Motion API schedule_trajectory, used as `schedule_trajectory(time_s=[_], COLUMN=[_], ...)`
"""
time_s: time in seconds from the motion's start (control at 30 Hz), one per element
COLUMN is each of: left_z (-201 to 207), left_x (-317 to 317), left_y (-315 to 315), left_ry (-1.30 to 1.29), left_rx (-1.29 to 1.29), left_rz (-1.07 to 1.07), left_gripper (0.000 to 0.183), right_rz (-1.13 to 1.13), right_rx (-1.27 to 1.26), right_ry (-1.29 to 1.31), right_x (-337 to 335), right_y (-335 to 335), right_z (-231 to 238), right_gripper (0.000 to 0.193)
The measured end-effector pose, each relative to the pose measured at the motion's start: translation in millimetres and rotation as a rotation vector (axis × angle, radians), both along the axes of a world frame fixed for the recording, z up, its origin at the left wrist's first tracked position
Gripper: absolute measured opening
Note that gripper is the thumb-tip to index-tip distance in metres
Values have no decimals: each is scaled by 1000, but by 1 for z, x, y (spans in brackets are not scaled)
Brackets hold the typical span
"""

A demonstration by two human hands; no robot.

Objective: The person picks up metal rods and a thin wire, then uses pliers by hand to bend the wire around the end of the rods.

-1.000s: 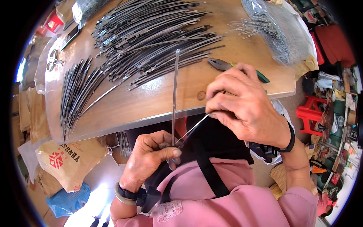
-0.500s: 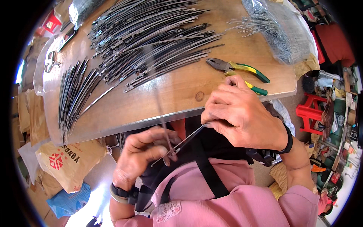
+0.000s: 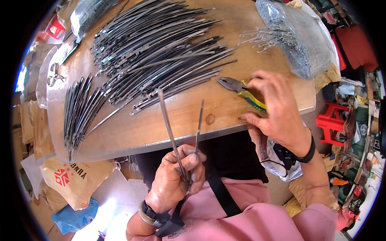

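Note:
My left hand is closed in front of the table edge, gripping thin metal strips. One longer strip and a shorter one stick up from between the fingers, spread like a V. Over the right side of the table, my right hand reaches across the handles of a pair of combination pliers with green and yellow grips. Its thumb and fingers are apart, slightly blurred, and the far handle is partly hidden beneath them. The plier jaws point left.
A large heap of dark metal strips covers the table's far half, with a smaller bundle at left. Scissors lie by the left edge. A plastic bag of wire pieces sits far right. A red stool stands beyond the table.
My right hand has let go of the thin piece near my left hand and moved up and right over the pliers. My left hand has shifted right and now holds the strips upright.

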State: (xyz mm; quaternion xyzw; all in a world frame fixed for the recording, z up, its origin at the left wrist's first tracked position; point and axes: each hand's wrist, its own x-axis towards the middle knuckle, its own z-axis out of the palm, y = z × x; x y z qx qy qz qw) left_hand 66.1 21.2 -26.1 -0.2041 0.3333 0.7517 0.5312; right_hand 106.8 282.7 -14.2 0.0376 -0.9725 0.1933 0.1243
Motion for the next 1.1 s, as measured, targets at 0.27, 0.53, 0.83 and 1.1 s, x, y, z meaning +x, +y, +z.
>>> schedule_trajectory(time_s=[0.27,0.53,0.83,1.1], left_z=[10,13,18,33], left_x=[-4,-5,-4,3], left_y=[11,9,9,9], left_ry=[193,165,502,782], left_rx=[-41,18,-181,-293], left_rz=[93,135,107,51], left_gripper=[17,18,13,6], right_rz=[-32,-58,-6,148], right_rx=[95,123,-1155,-595], right_ry=[105,143,-517,-312], right_x=[3,17,45,51], right_y=[11,17,-19,-39], right_z=[-33,-29,24,21], right_gripper=[39,30,20,36])
